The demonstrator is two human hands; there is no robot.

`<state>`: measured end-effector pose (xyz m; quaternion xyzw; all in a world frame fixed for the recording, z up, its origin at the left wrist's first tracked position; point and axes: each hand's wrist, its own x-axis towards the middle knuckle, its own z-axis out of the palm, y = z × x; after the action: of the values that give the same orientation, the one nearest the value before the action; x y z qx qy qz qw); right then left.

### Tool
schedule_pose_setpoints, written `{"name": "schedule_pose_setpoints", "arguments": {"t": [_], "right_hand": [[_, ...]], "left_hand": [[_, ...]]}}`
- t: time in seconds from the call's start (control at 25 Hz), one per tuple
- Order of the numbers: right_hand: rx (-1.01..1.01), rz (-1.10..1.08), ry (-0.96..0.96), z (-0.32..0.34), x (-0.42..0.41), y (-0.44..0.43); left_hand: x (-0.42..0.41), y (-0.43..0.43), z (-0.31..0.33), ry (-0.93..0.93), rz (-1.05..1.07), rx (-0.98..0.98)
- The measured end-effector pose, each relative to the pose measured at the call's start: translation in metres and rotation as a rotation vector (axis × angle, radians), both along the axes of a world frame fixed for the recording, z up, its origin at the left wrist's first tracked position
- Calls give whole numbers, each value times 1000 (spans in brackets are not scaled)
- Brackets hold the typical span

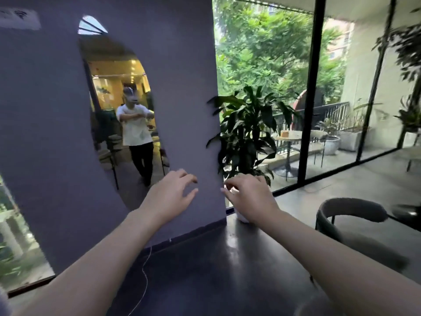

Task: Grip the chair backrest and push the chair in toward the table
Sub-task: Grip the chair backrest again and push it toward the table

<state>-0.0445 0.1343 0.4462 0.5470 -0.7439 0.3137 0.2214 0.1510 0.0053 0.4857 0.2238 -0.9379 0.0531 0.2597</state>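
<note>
At lower right, chair backrest (352, 207) curved, long axis left-right; left hand (169, 196) and right hand (249, 197) grip apart, empty

Dark chair (355, 222), curved padded backrest (352, 208), upright at frame right, nr table (407, 215).

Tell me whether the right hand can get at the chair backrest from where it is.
Probably yes: the right hand is empty and raised, and the chair backrest sits lower right with nothing between them.

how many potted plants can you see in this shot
4, possibly more. A large leafy plant beside the purple wall, a plant in a grey pot on the terrace, and two by the right edge. Blur may hide others.
</note>
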Motion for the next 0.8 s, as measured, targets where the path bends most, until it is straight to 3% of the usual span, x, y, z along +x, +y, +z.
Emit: {"name": "schedule_pose_setpoints", "arguments": {"t": [0.24, 0.44, 0.6, 0.8], "right_hand": [[-34, -291, -52, -4, -104, -47], [9, -712, -21, -45, -154, -5], [13, -1104, -64, -112, -127, 45], [72, -1446, -165, -172, -50, 67]], "left_hand": [[-152, -94, 8, -14, -275, 23], [-286, -96, -35, -94, -627, 45], [-357, -58, -100, -216, -1017, 60], [-356, 1, -165, -209, -1441, 49]]}}
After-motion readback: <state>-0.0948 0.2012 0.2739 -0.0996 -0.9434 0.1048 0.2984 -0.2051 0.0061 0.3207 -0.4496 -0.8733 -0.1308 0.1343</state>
